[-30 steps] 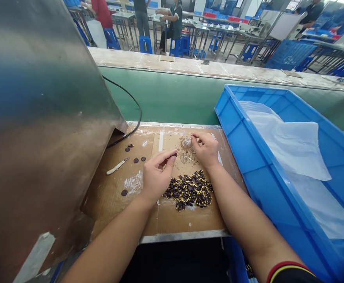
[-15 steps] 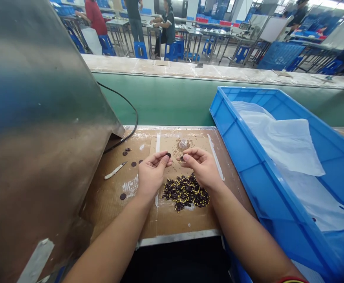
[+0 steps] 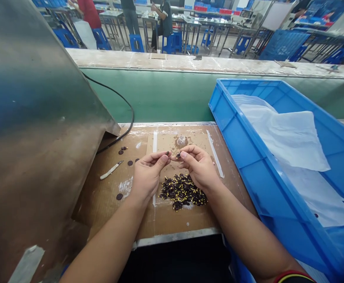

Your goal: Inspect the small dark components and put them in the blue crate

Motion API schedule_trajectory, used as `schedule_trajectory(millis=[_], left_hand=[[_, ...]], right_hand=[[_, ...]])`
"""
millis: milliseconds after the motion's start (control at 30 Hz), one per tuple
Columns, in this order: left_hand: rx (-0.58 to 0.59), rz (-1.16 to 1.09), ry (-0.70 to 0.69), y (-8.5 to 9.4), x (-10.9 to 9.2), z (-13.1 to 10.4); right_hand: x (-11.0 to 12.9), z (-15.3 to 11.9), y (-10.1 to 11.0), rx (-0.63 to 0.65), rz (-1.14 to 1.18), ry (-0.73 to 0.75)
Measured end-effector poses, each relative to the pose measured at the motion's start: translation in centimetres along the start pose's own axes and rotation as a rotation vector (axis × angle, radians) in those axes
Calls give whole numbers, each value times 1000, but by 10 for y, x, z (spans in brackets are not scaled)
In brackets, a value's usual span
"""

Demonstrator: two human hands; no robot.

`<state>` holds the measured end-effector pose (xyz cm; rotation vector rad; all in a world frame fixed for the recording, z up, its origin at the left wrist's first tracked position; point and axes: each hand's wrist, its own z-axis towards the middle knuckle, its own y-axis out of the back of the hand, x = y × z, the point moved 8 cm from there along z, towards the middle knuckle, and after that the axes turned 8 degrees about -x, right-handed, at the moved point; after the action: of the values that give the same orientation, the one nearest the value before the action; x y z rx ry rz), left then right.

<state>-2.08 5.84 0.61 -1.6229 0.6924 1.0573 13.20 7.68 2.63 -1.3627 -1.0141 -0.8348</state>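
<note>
Between thumb and fingers, my left hand [image 3: 150,169] pinches a small dark disc [image 3: 167,153], seen nearly edge-on. Close beside it on the right, my right hand [image 3: 200,165] pinches a small dark piece with a yellow tip [image 3: 178,155]. A pile of dark pieces with yellow tips [image 3: 182,190] lies on the cardboard-covered table [image 3: 172,224], below and between my hands. Left of my left hand are loose dark discs [image 3: 119,196] and a white-handled knife [image 3: 110,170]. Behind my hands stands a small clear object [image 3: 181,140].
A large blue crate [image 3: 250,157] holding white sheets [image 3: 295,137] stands at the right. A metal housing [image 3: 42,129] fills the left side, with a black cable [image 3: 125,98] beside it. Beyond the green barrier [image 3: 166,92], people are at tables with blue stools.
My hands have come closer together, and the disc in my left hand has turned more edge-on. The camera view has shifted slightly.
</note>
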Motion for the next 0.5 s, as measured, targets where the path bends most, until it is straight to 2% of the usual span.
schedule_trajectory(millis=[67,167,500], left_hand=[[10,-161,135,-3,7,0],[5,-273,228,-6,11,-2],[-25,-347,260,-5,13,-3]], right_hand=[[6,-2,0,-13,-65,74],[13,-6,-3,-23,-116,160],[16,-14,-13,1,-126,243]])
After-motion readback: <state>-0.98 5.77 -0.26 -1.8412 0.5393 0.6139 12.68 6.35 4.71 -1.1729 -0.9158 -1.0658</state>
